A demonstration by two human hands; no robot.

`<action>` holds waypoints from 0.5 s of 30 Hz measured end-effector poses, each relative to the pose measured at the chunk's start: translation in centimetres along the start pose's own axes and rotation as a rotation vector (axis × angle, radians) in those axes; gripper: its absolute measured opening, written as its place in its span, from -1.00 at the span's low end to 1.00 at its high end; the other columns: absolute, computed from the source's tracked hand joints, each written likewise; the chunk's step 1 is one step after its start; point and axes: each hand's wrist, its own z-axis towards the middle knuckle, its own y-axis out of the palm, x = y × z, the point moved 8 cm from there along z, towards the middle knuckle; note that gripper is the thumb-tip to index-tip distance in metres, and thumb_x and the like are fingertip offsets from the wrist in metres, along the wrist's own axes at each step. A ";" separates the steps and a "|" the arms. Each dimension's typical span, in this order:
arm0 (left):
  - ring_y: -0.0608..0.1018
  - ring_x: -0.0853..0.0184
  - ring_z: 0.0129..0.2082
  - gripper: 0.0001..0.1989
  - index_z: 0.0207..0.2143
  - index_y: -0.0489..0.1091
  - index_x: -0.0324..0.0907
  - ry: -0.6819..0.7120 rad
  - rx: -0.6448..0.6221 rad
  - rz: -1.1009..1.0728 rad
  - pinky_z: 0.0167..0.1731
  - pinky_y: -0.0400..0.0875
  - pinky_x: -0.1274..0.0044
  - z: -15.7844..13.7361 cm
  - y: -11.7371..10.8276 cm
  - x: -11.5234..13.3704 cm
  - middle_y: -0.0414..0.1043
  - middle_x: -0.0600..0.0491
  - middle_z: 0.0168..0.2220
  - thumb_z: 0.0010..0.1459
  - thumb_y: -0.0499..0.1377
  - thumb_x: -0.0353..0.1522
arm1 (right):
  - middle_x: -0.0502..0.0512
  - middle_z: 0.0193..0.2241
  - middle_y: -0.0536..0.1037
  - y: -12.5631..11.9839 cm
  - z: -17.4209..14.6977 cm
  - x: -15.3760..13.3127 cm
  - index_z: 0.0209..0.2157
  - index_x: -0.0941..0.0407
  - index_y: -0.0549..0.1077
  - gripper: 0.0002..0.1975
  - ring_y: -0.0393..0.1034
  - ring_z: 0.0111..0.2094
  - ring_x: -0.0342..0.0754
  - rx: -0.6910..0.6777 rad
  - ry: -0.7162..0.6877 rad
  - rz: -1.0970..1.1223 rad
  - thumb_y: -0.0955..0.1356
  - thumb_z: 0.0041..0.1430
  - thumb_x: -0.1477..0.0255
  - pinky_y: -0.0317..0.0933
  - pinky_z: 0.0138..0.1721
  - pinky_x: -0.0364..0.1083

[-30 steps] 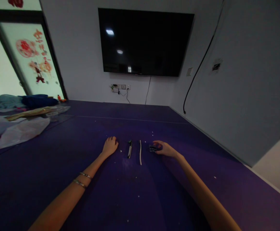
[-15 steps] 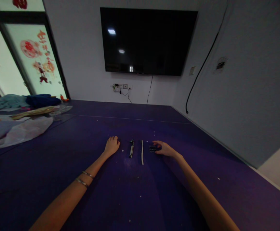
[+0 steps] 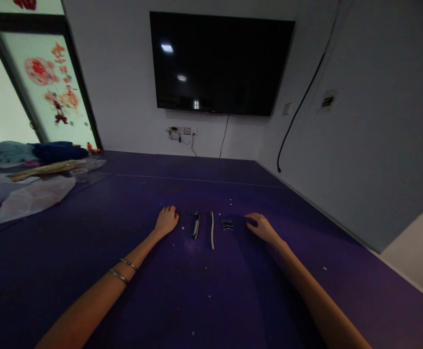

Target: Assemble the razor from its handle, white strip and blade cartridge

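So my right hand [image 3: 262,228] is hovering or resting just above the purple surface [image 3: 233,300] (can't tell which), fingers loosely curling, thumb spreading well away from them, gripping nothing. The small flat case [image 3: 228,224] is lying just left of those fingertips, near but not touching. It's looking squarish and see-through around the edges, with something dark inside, too small to make out.

Next to it, further left, a slim whitish stick [image 3: 212,230] is lying lengthwise, curving a little. Then a black-and-white razor-looking thing [image 3: 196,226] is pointing its dark head away from me.

My left hand [image 3: 167,220] is sitting palm down beyond that, fingers bending; I can't tell how far open it is or if anything's under it. Two bracelets [image 3: 119,276] are circling that forearm, and a black TV [image 3: 222,63] is hanging on the wall ahead.
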 end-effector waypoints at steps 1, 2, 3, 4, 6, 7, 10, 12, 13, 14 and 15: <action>0.37 0.15 -0.08 -0.75 -0.19 0.29 -0.29 0.002 0.001 0.001 -0.06 0.17 0.36 0.0 0.1 0.0 0.36 -0.21 -0.13 0.13 -0.06 -0.37 | 0.18 -0.08 0.45 -0.1 -0.3 0.5 -0.11 0.12 0.43 -0.66 0.28 -0.02 0.04 0.010 0.027 -0.044 0.25 0.05 0.41 0.11 0.03 0.04; 0.37 0.14 -0.07 -0.73 -0.17 0.29 -0.30 0.003 0.003 0.003 -0.06 0.17 0.36 0.0 0.1 0.0 0.36 -0.21 -0.13 0.13 -0.06 -0.37 | 0.19 -0.05 0.43 0.0 -0.7 1.1 -0.09 0.12 0.42 -0.65 0.25 0.01 0.05 0.015 0.062 -0.084 0.24 0.07 0.40 0.09 0.04 0.05; 0.36 0.14 -0.06 -0.72 -0.15 0.28 -0.32 0.002 0.006 0.005 -0.05 0.16 0.36 0.1 0.2 -0.1 0.35 -0.22 -0.12 0.13 -0.06 -0.37 | 0.20 -0.02 0.41 0.0 -1.0 1.6 -0.07 0.13 0.42 -0.64 0.24 0.03 0.05 0.017 0.096 -0.114 0.22 0.09 0.39 0.08 0.05 0.06; 0.35 0.13 -0.04 -0.69 -0.12 0.26 -0.33 -0.001 0.009 0.007 -0.04 0.16 0.35 0.1 0.3 -0.1 0.34 -0.24 -0.10 0.13 -0.07 -0.37 | 0.20 0.00 0.38 0.2 -1.3 2.1 -0.06 0.13 0.40 -0.63 0.22 0.05 0.05 0.013 0.119 -0.135 0.21 0.11 0.39 0.06 0.07 0.06; 0.33 0.12 -0.01 -0.64 -0.05 0.22 -0.37 -0.007 0.011 0.015 -0.02 0.15 0.35 0.2 0.4 -0.3 0.32 -0.26 -0.06 0.13 -0.07 -0.37 | 0.21 0.04 0.35 0.5 -1.7 2.7 -0.03 0.15 0.39 -0.62 0.19 0.08 0.04 0.000 0.132 -0.160 0.18 0.14 0.39 0.03 0.09 0.06; 0.33 0.11 0.00 -0.62 -0.03 0.22 -0.38 -0.007 0.008 0.019 -0.02 0.14 0.34 0.3 0.4 -0.3 0.31 -0.27 -0.05 0.13 -0.08 -0.37 | 0.21 0.05 0.34 0.6 -1.8 2.8 -0.02 0.15 0.38 -0.61 0.18 0.09 0.03 -0.007 0.129 -0.168 0.17 0.15 0.39 0.03 0.10 0.05; 0.32 0.09 0.02 -0.63 -0.08 0.29 -0.38 0.010 -0.015 0.029 -0.01 0.15 0.34 0.4 0.6 -0.3 0.32 -0.27 -0.04 0.13 -0.08 -0.35 | 0.21 0.06 0.33 0.6 -1.9 2.7 -0.01 0.16 0.37 -0.60 0.17 0.10 0.03 -0.017 0.122 -0.198 0.15 0.16 0.40 0.03 0.10 0.06; 0.31 0.09 0.03 -0.63 -0.10 0.32 -0.37 0.025 -0.027 0.033 0.00 0.14 0.34 0.4 0.6 -0.3 0.32 -0.27 -0.04 0.14 -0.09 -0.35 | 0.21 0.06 0.33 0.5 -1.9 2.5 -0.01 0.17 0.37 -0.60 0.17 0.10 0.03 -0.014 0.121 -0.214 0.15 0.16 0.40 0.04 0.09 0.06; 0.30 0.09 0.04 -0.63 -0.10 0.32 -0.37 0.029 -0.030 0.035 0.01 0.13 0.34 0.4 0.6 -0.3 0.31 -0.26 -0.03 0.14 -0.09 -0.35 | 0.21 0.06 0.33 0.5 -1.9 2.3 0.00 0.17 0.37 -0.60 0.17 0.10 0.03 -0.013 0.118 -0.221 0.15 0.16 0.41 0.04 0.10 0.06; 0.30 0.09 0.05 -0.62 -0.09 0.32 -0.37 0.032 -0.032 0.037 0.02 0.12 0.34 0.4 0.6 -0.3 0.31 -0.26 -0.02 0.14 -0.09 -0.35 | 0.21 0.06 0.33 0.4 -1.9 2.3 0.00 0.18 0.37 -0.60 0.17 0.10 0.03 -0.011 0.116 -0.227 0.14 0.16 0.41 0.04 0.10 0.05; 0.30 0.09 0.05 -0.62 -0.08 0.32 -0.37 0.034 -0.033 0.038 0.02 0.12 0.34 0.3 0.6 -0.3 0.31 -0.26 -0.02 0.14 -0.09 -0.34 | 0.21 0.06 0.33 0.4 -1.9 2.2 0.00 0.18 0.37 -0.60 0.17 0.10 0.03 -0.009 0.114 -0.231 0.15 0.16 0.41 0.04 0.10 0.05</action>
